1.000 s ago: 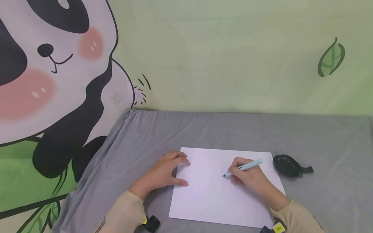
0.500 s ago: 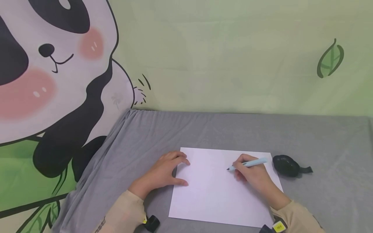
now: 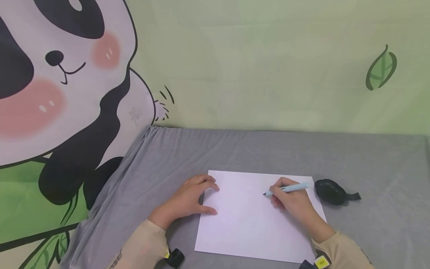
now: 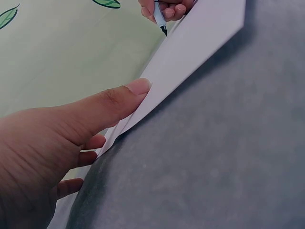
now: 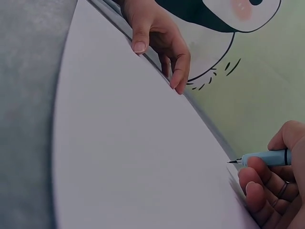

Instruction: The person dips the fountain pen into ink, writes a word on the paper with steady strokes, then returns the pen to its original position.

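A blank white sheet of paper [image 3: 242,220] lies on the grey cloth. My left hand [image 3: 188,198] rests at its left edge, thumb and fingers spread apart; in the left wrist view the thumb [image 4: 138,87] touches the paper's edge. Over the sheet's right half, my right hand [image 3: 290,198] pinches a light blue pen [image 3: 290,187] with a dark pointed tip. The tip points left and sits close over the paper. In the right wrist view the pen [image 5: 267,158] is gripped between thumb and fingers, the other fingers curled beneath.
Right of the paper lies a black oval object with a short tail [image 3: 332,191]. Grey cloth [image 3: 268,149] covers the table up to a green wall with a painted panda [image 3: 77,112]. A black wrist device [image 3: 175,258] sits at my left sleeve.
The right hand has moved the pen slightly up and to the right over the sheet, mostly in the first half second. The left hand has stayed in place.
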Demonstrator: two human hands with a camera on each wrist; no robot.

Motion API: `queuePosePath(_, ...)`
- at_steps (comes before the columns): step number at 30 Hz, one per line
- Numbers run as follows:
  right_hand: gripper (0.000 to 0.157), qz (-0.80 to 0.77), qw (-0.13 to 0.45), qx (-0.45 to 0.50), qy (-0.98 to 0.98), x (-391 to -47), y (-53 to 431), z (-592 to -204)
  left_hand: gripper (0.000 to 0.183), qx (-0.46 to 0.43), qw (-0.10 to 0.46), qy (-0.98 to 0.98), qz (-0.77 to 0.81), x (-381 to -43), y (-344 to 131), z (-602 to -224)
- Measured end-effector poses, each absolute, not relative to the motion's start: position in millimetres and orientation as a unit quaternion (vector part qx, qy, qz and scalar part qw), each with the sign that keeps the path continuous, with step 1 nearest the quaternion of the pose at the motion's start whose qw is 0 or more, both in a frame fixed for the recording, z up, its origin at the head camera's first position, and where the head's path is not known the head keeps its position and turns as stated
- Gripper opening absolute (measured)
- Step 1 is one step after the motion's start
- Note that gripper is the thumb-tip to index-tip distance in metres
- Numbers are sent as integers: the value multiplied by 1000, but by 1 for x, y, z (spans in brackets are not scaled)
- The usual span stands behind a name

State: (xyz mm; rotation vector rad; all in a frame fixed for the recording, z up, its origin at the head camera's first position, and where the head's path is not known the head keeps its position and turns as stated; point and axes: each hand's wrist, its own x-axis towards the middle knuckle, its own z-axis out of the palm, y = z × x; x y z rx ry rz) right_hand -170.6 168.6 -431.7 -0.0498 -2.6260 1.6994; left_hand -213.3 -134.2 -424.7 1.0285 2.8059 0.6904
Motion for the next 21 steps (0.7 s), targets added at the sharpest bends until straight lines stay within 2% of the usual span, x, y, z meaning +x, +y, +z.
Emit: queuePosePath(21,15,540,10,2,-841,-172,169,-434,54,339,33,913,224,-215,-134,-427)
